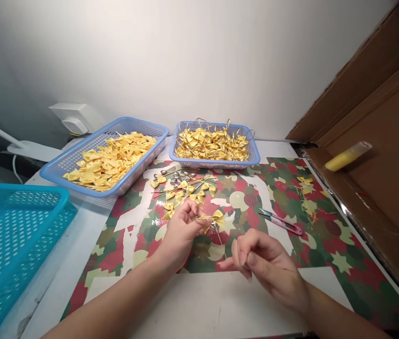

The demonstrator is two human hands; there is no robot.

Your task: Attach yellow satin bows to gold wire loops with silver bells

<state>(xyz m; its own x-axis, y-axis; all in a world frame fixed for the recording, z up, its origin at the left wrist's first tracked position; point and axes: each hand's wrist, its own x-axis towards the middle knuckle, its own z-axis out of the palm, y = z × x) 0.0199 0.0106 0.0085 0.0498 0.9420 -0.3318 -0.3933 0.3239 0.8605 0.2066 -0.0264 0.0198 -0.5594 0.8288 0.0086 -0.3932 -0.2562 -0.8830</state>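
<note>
My left hand [184,227] pinches a yellow ribbon bow [218,218] by the gold twist tie behind it, just above the patterned mat. From the bow a thin thread [219,238] runs down toward my right hand [268,263], whose thumb and fingers are closed together; the end of the thread is hidden among them. Beyond my left hand lie several loose bows [189,188] with gold ties and a cluster of small silver bells [177,178]. To the right rest pink-handled thread snips [281,222], apart from both hands.
Behind stand a blue basket of plain yellow bows [55,170] and another of bows with gold ties [217,164]. A teal basket [19,249] is at the left edge. Cardboard [383,113] walls the right side, with a yellow tube [347,157] near it. Bow scraps [308,207] lie on the mat.
</note>
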